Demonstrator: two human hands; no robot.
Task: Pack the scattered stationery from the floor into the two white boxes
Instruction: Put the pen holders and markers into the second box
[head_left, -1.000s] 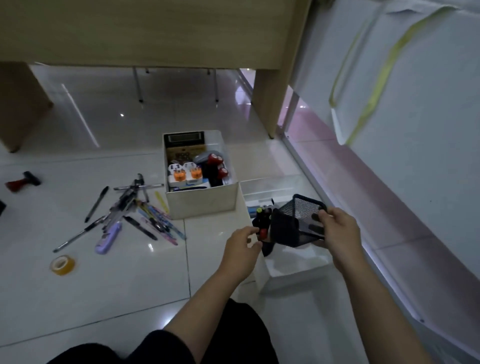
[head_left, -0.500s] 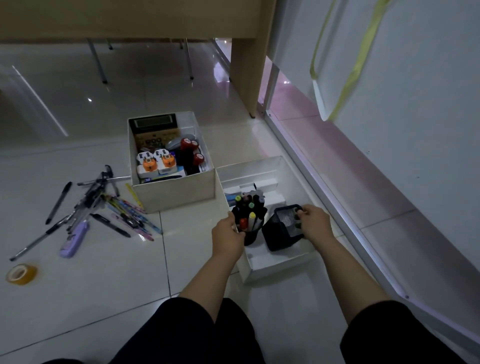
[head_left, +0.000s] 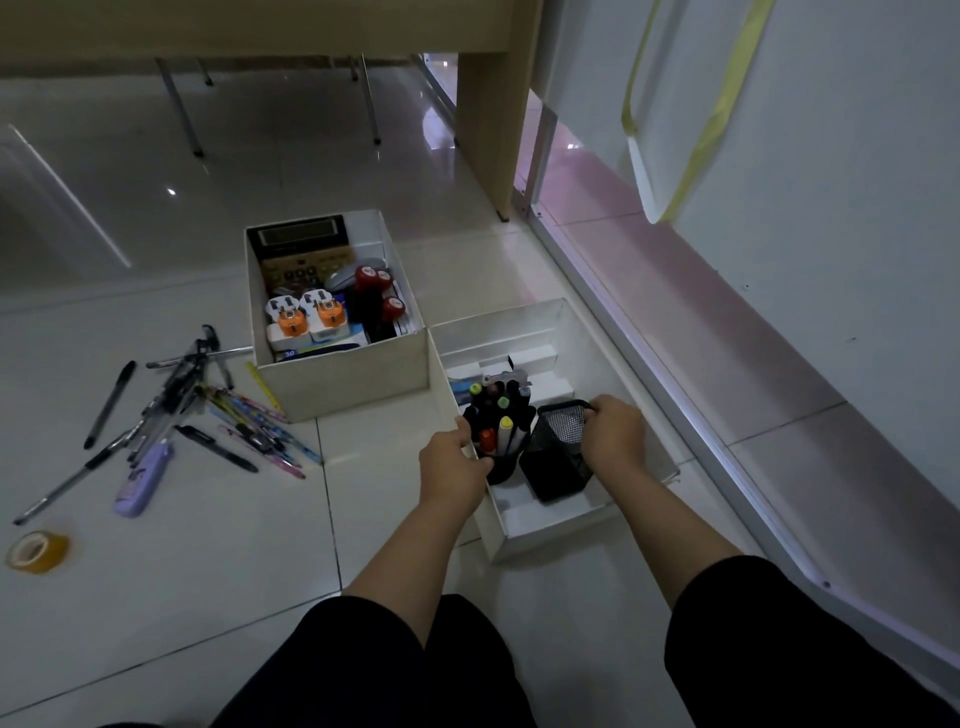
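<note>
Head view: right hand (head_left: 615, 436) grips mesh cup (head_left: 558, 452) inside near box (head_left: 550, 525); left hand (head_left: 452, 467) holds marker pot (head_left: 498, 441) (beside it). Step: seating the cup. Next, I judge, release, then gather pens (head_left: 208, 410) at nine o'clock.

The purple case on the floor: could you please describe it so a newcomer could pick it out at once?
Start at the left white box holding the calculator, then look left to the heap of pens on the tiles. At the heap's near edge lies the purple case; the yellow tape roll sits nearer still. It is the only purple thing, stubbier than any pen.
</note>
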